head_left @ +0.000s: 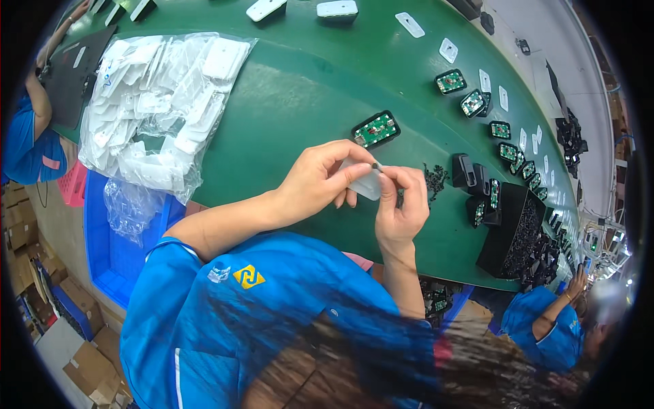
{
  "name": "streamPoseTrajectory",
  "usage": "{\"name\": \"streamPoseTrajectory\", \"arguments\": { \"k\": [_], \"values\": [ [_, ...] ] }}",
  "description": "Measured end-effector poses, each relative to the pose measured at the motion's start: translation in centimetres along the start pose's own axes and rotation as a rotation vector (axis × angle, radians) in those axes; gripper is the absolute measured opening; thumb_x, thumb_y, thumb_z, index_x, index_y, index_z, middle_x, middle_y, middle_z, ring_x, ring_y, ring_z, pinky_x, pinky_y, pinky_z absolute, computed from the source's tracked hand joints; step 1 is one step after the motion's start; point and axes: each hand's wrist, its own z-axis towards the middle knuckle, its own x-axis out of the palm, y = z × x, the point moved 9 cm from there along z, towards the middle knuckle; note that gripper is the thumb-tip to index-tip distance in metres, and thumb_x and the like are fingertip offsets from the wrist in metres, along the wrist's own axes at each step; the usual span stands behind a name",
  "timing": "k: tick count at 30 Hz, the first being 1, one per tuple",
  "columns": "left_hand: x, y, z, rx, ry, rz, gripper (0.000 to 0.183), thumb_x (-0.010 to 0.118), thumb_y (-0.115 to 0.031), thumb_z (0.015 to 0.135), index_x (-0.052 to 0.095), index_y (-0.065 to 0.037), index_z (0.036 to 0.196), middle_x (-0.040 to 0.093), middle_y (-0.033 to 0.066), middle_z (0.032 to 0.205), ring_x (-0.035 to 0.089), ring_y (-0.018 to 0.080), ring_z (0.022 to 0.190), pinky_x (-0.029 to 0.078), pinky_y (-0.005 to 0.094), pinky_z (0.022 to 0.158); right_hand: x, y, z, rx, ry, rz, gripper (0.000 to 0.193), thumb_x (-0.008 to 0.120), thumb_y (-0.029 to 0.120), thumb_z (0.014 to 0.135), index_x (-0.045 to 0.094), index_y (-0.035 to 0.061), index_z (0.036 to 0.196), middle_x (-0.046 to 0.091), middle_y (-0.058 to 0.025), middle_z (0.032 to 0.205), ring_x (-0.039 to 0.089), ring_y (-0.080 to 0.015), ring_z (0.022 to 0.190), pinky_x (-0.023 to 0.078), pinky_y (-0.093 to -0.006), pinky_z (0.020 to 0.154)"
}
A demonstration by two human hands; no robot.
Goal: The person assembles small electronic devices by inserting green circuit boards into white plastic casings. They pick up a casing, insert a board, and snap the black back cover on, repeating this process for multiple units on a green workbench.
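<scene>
A translucent white plastic cover [368,186] is gripped between the thumb and fingers of my left hand [310,180]. My right hand [400,211] is closed in a pinch at the cover's upper right edge. Between the fingertips of both hands shows a tiny dark piece [375,165]; its exact kind is too small to tell. Just beyond my hands, a black housing with a green circuit board [377,129] lies face up on the green table [286,88]. To the right of my right hand is a loose pile of small black parts [436,178].
A clear bag of white covers [163,102] lies at left, above a blue bin [102,238]. Black housings [470,174] and a black box of small parts [511,228] stand at right. More circuit-board housings and white covers line the far edge. Co-workers sit on both sides.
</scene>
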Motion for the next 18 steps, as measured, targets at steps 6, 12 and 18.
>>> {"name": "streamPoseTrajectory", "arguments": {
  "k": [6, 12, 18],
  "values": [
    [-0.8, -0.7, -0.5, 0.117, -0.084, -0.136, 0.031, 0.046, -0.001, 0.094, 0.044, 0.000, 0.125, 0.060, 0.0133, 0.100, 0.063, 0.0146, 0.070, 0.052, 0.0251, 0.060, -0.7, 0.1, 0.4, 0.046, -0.002, -0.068, 0.008, 0.064, 0.005, 0.085, 0.060, 0.0002, 0.089, 0.059, -0.0101, 0.077, 0.055, -0.0219, 0.065, 0.044, -0.0291, 0.053],
    [-1.7, 0.9, -0.4, 0.014, -0.116, -0.110, 0.016, 0.051, -0.004, 0.094, 0.052, 0.005, 0.108, 0.061, 0.0142, 0.104, 0.066, 0.0202, 0.089, 0.056, 0.0299, 0.079, 0.6, 0.7, 0.3, 0.079, 0.066, -0.089, 0.008, 0.065, 0.008, 0.085, 0.059, 0.0023, 0.084, 0.055, -0.0065, 0.072, 0.051, -0.0169, 0.055, 0.040, -0.0295, 0.048],
    [-1.3, 1.0, -0.7, 0.031, -0.128, -0.072, 0.011, 0.051, -0.001, 0.093, 0.053, 0.005, 0.102, 0.058, 0.0101, 0.101, 0.064, 0.0176, 0.092, 0.054, 0.0289, 0.084, 1.7, 0.7, 0.0, 0.075, 0.130, -0.204, 0.009, 0.064, 0.010, 0.084, 0.056, 0.0046, 0.082, 0.051, -0.0062, 0.069, 0.050, -0.0216, 0.057, 0.039, -0.0338, 0.052]
  ]
}}
